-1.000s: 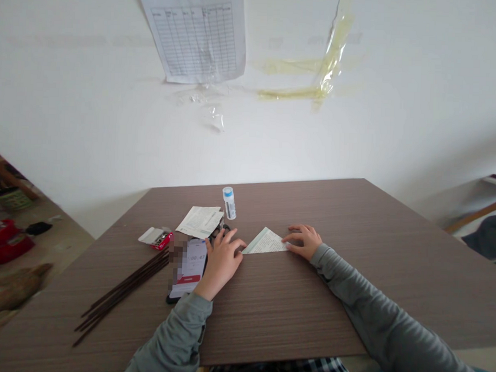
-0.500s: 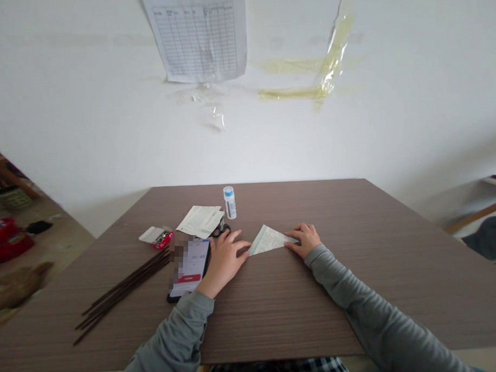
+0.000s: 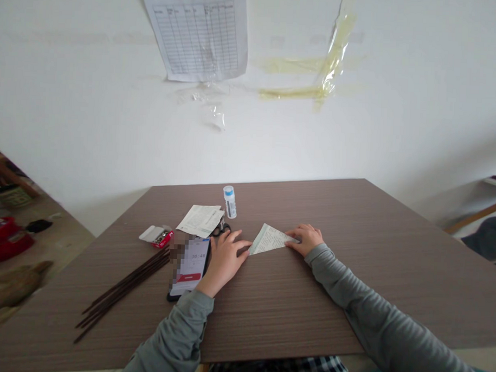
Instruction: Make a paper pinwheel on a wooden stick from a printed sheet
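Observation:
A sheet of printed paper (image 3: pixel 269 239), folded into a triangle, lies on the table between my hands. My left hand (image 3: pixel 228 257) holds its lower left corner at the thumb and index finger, the other fingers spread above the table. At the narrow right tip, my right hand (image 3: pixel 306 240) pinches the paper between thumb and fingers, which cover that tip. Close by my left hand are a phone (image 3: pixel 191 265) showing a timer and black scissors (image 3: pixel 222 228), partly tucked under flat printed papers (image 3: pixel 200 219).
A small bottle with a blue band (image 3: pixel 230 202) stands behind the papers. An opened red-and-white box (image 3: pixel 159 236) and several thin dark sticks (image 3: pixel 124 287) lie on the left of the brown table (image 3: pixel 371 255). The white wall (image 3: pixel 298 150) rises at its far edge.
Almost nothing differs. My right hand's fingers have shifted very slightly at the paper's tip; my left hand and the folded paper stay in place.

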The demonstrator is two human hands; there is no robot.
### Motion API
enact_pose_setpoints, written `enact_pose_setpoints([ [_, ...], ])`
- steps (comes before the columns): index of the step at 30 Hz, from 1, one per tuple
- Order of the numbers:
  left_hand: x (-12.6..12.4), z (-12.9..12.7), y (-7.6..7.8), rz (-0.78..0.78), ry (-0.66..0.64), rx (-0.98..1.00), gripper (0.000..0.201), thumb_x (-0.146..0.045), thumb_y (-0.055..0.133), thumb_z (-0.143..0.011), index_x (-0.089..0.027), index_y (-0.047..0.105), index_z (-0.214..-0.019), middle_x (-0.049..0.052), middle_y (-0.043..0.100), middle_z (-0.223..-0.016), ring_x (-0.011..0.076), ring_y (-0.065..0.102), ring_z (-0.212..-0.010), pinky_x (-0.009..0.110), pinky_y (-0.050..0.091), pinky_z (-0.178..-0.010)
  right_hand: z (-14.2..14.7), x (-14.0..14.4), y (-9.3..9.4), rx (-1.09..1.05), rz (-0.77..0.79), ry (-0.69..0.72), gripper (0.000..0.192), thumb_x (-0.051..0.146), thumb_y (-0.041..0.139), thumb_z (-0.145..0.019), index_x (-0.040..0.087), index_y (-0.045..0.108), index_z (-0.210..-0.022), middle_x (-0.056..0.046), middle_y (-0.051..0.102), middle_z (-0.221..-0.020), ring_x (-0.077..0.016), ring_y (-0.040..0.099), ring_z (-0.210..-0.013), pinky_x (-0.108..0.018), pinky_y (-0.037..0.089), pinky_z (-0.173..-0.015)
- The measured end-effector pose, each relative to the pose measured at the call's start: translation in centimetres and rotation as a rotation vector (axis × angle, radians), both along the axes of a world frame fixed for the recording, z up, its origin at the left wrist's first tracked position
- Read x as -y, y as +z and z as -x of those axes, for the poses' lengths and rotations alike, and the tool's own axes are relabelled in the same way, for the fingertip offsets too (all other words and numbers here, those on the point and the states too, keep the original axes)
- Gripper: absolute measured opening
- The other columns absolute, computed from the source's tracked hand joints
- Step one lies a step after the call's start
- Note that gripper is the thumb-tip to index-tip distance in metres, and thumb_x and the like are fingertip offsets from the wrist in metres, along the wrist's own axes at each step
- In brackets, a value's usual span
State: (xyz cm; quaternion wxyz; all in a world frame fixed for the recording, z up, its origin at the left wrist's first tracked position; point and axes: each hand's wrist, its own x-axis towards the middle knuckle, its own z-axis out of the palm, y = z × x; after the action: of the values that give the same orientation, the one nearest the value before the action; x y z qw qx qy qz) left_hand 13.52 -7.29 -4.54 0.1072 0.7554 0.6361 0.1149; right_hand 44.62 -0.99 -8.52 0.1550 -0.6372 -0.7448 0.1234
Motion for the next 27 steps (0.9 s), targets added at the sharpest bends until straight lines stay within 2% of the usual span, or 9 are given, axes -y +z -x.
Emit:
enact_pose_setpoints([
  [7, -0.2, 0.4, -0.8, -0.030, -0.009, 0.028, 0.043, -0.020, 0.079, -0.119, -0.043, 0.102, -0.148, 0.010, 0.078, -0.190, 0.0490, 0.058, -0.186, 0.091, 0.038, -0.153, -0.1, -0.1, 0.2, -0.044, 0.018, -0.002, 0.012, 0.032, 0.095, -0.102, 0.032, 0.101, -0.112, -0.008, 0.096, -0.123, -0.0352, 0.084, -0.126, -0.050, 0.057, -0.117],
  [11, -0.5, 0.6, -1.2, -0.047, -0.021, 0.051, 0.041, -0.022, 0.083, -0.117, -0.042, 0.102, -0.147, 0.011, 0.080, -0.187, 0.0486, 0.062, -0.183, 0.090, 0.040, -0.152, -0.3, -0.2, 0.2, -0.053, -0.011, 0.009, 0.004, 0.034, 0.098, -0.098, 0.032, 0.098, -0.101, -0.006, 0.096, -0.116, -0.0353, 0.084, -0.120, -0.049, 0.058, -0.112],
  [18, -0.5, 0.5, -0.8, 0.016, -0.021, 0.039, 0.047, -0.019, 0.079, -0.118, -0.044, 0.099, -0.153, 0.008, 0.077, -0.192, 0.0478, 0.057, -0.188, 0.094, 0.035, -0.154, -0.5, 0.0, 0.2, -0.028, 0.013, 0.024, 0.011, 0.029, 0.092, -0.103, 0.035, 0.100, -0.107, -0.005, 0.099, -0.126, -0.0383, 0.085, -0.135, -0.057, 0.057, -0.127],
  [22, -0.4, 0.5, -0.4, 0.052, -0.035, 0.014, 0.045, -0.020, 0.076, -0.120, -0.042, 0.098, -0.152, 0.007, 0.073, -0.196, 0.0491, 0.053, -0.191, 0.097, 0.032, -0.155, -0.7, -0.2, 0.1, -0.013, 0.012, 0.027, 0.009, 0.031, 0.092, -0.103, 0.036, 0.100, -0.104, -0.005, 0.100, -0.126, -0.0387, 0.086, -0.134, -0.058, 0.058, -0.130],
  [27, -0.3, 0.5, -0.5, 0.010, -0.049, -0.001, 0.043, -0.020, 0.074, -0.122, -0.043, 0.100, -0.148, 0.006, 0.074, -0.195, 0.0506, 0.052, -0.192, 0.098, 0.029, -0.155, -1.0, -0.4, -0.6, -0.015, -0.024, 0.023, 0.008, 0.032, 0.094, -0.101, 0.037, 0.100, -0.101, -0.006, 0.100, -0.127, -0.0397, 0.087, -0.138, -0.059, 0.058, -0.133],
])
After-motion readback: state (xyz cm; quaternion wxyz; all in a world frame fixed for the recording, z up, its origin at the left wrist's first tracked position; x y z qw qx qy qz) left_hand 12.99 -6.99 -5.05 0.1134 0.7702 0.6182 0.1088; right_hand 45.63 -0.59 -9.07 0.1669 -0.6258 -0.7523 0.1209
